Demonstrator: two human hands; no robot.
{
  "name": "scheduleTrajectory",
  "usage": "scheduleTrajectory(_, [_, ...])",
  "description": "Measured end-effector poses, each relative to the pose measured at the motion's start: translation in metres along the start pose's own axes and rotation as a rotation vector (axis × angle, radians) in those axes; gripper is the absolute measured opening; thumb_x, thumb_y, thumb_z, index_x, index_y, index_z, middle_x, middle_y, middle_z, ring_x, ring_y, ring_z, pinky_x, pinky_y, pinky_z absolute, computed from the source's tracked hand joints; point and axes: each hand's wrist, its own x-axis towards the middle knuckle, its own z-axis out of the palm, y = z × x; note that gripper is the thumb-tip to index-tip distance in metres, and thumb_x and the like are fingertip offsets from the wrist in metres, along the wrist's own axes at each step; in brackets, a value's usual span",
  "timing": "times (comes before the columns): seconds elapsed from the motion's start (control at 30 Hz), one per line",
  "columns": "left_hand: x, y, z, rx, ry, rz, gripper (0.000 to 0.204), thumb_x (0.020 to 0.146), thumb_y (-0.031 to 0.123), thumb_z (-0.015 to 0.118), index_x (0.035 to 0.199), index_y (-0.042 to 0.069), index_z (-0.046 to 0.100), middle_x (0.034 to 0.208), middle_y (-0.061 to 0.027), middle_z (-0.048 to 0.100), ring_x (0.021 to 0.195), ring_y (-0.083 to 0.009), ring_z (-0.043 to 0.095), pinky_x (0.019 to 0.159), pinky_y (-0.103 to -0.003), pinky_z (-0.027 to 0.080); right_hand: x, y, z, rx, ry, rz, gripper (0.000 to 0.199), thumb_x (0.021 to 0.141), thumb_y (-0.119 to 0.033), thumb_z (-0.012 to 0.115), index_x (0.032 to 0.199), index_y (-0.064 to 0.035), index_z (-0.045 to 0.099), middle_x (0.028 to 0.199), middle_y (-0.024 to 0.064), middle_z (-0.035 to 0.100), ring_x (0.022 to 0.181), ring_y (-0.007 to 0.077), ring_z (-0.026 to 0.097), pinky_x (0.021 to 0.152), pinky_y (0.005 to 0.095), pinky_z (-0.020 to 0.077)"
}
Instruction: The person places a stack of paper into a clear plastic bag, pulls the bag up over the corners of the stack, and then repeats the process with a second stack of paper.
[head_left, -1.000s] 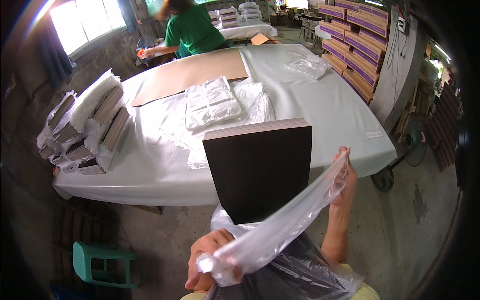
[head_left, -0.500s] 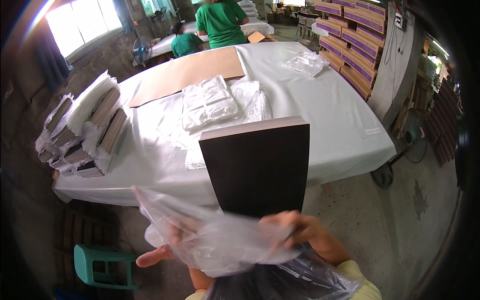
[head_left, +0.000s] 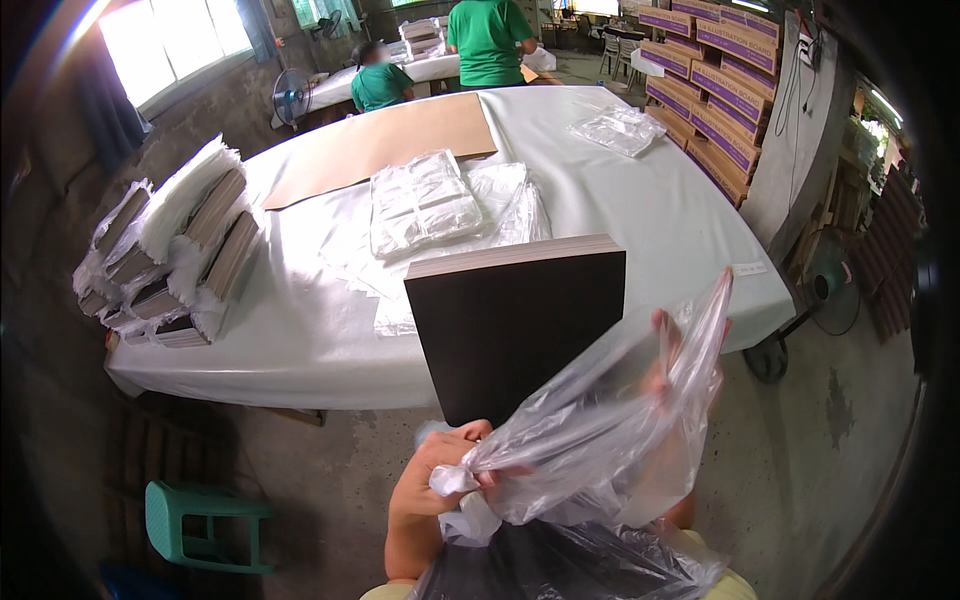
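A clear plastic bag [head_left: 590,440] stretches between my hands in front of me. My left hand [head_left: 440,470] is closed on its gathered left edge. My right hand [head_left: 675,385] shows through the film, apparently inside the bag, its fingers spread and pushing the far corner up. Just beyond stands a thick stack of boards [head_left: 515,335] with a black face and pale layered edge, tilted against the near table edge. The bag overlaps its lower right part. Below my hands, a dark, plastic-covered thing [head_left: 560,565] lies at my lap.
A white-covered table [head_left: 640,210] holds a brown sheet [head_left: 385,145], folded clear bags [head_left: 425,205] and a pile of wrapped board packs [head_left: 175,245] at left. A green stool [head_left: 205,525] stands lower left. Boxes [head_left: 715,85] are stacked far right. Two people in green work beyond.
The bag has swung from left to right and is stretched wider. My left hand now grips its edge; my right hand has moved up and right within the film. The standing person shifted right.
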Motion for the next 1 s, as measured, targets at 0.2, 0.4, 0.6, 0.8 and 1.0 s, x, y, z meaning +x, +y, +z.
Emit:
scheduleTrajectory(0.2, [-0.008, 0.025, 0.008, 0.072, 0.408, -0.288, 0.034, 0.075, 0.032, 0.061, 0.079, -0.002, 0.064, 0.072, -0.0127, 0.064, 0.057, -0.0163, 0.055, 0.052, -0.025, 0.041, 0.013, 0.011, 0.008, -0.198, 0.713, -0.189, 0.047, 0.09, -0.04, 0.035, 0.132, -0.0239, 0.025, 0.081, 0.007, 0.055, 0.061, 0.0159, 0.057, 0.068, 0.0403, 0.0492])
scheduleTrajectory(0.4, [-0.01, 0.017, 0.008, -0.049, 0.533, -0.217, 0.047, 0.082, 0.036, 0.052, 0.087, -0.011, 0.055, 0.071, -0.0177, 0.062, 0.052, -0.0188, 0.058, 0.047, -0.027, 0.046, 0.01, 0.017, 0.01, 0.376, 0.176, -0.093, 0.057, 0.089, -0.042, 0.037, 0.137, -0.0249, 0.012, 0.05, -0.0042, 0.038, 0.043, 0.0072, 0.043, 0.058, 0.0286, 0.0451])
scheduleTrajectory(0.6, [-0.027, 0.008, 0.006, -0.746, 0.649, -0.055, 0.049, 0.081, 0.04, 0.054, 0.106, -0.003, 0.051, 0.066, -0.0134, 0.057, 0.042, -0.0214, 0.051, 0.04, -0.032, 0.044, 0.015, 0.023, 0.015, 0.497, -0.034, 0.095, 0.085, 0.076, -0.054, 0.053, 0.138, -0.0193, 0.005, 0.051, -0.0036, 0.036, 0.04, 0.0047, 0.033, 0.041, 0.0181, 0.0308])
scheduleTrajectory(0.8, [-0.006, 0.015, 0.014, -0.803, 0.734, 0.327, 0.069, 0.067, 0.061, 0.058, 0.123, 0.024, 0.044, 0.102, -0.0188, 0.05, 0.051, -0.0213, 0.052, 0.045, -0.024, 0.043, 0.007, 0.024, 0.001, -0.226, -0.203, 0.304, 0.101, 0.064, -0.037, 0.073, 0.137, -0.0125, 0.009, 0.055, -0.0028, 0.04, 0.046, 0.0031, 0.036, 0.041, 0.0179, 0.0283])
scheduleTrajectory(1.0, [-0.022, -0.004, -0.019, -0.52, 0.104, 0.488, 0.077, 0.066, 0.057, 0.063, 0.118, 0.006, 0.042, 0.1, -0.0156, 0.053, 0.067, -0.0182, 0.054, 0.057, -0.025, 0.046, 0.013, 0.027, 0.009, -1.007, -0.146, 0.528, 0.056, 0.06, -0.006, 0.076, 0.109, 0.0012, 0.05, 0.073, -0.0006, 0.057, 0.061, 0.0014, 0.044, 0.054, 0.016, 0.0373])
